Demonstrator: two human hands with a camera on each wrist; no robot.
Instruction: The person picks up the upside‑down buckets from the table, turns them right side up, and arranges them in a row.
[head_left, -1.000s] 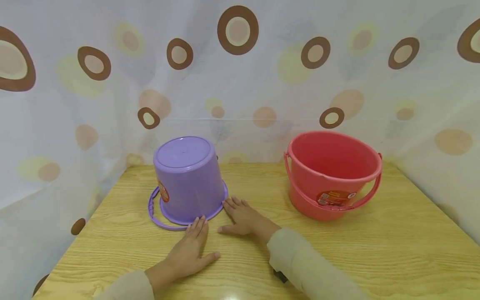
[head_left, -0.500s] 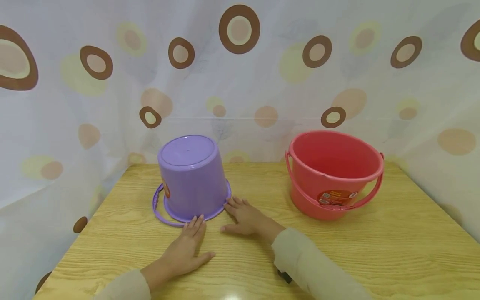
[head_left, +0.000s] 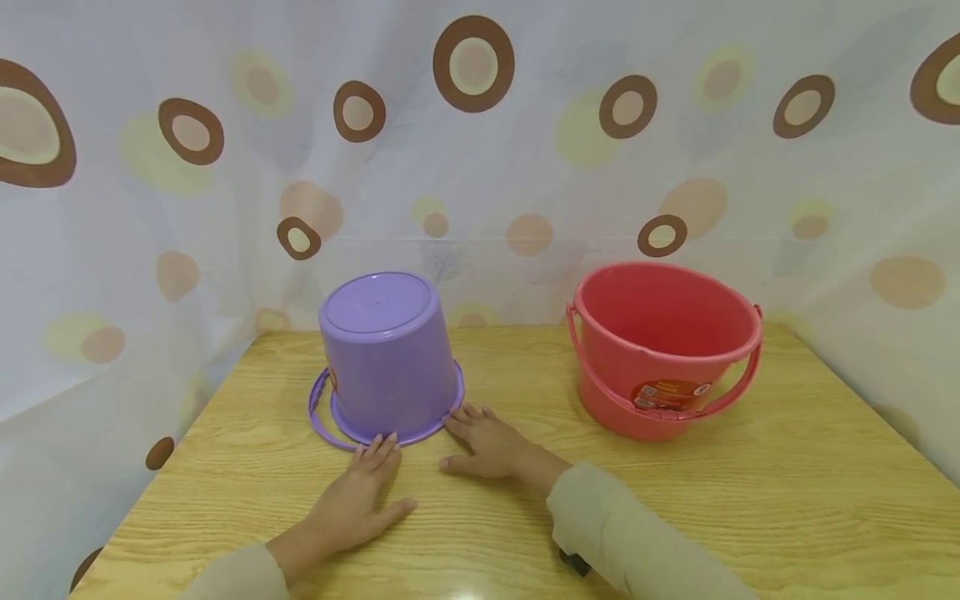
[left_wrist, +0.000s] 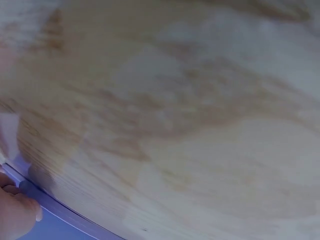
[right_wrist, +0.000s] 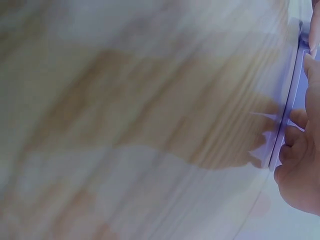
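A purple bucket (head_left: 390,367) stands upside down on the wooden table, left of centre in the head view. Its handle (head_left: 318,417) lies out to the left on the tabletop. My left hand (head_left: 352,504) is spread with its fingertips at the bucket's front rim, close to where the handle passes. At the right front of that rim are the fingertips of my right hand (head_left: 487,446), whose thumb points left. Both wrist views show fingers at the purple rim (left_wrist: 65,212), and the bucket's reflection shows on the glossy tabletop in the right wrist view.
A red bucket (head_left: 637,392) stands upright at the back right, its handle hanging down in front over a label. Behind the wooden table (head_left: 675,508) hangs a pale curtain (head_left: 480,175) printed with brown and yellow spots. A small dark object (head_left: 575,562) shows under the right sleeve.
The purple bucket has turned, so its label has slid round to the left edge, and it has shifted slightly right. My left hand has drawn back a little to the left.
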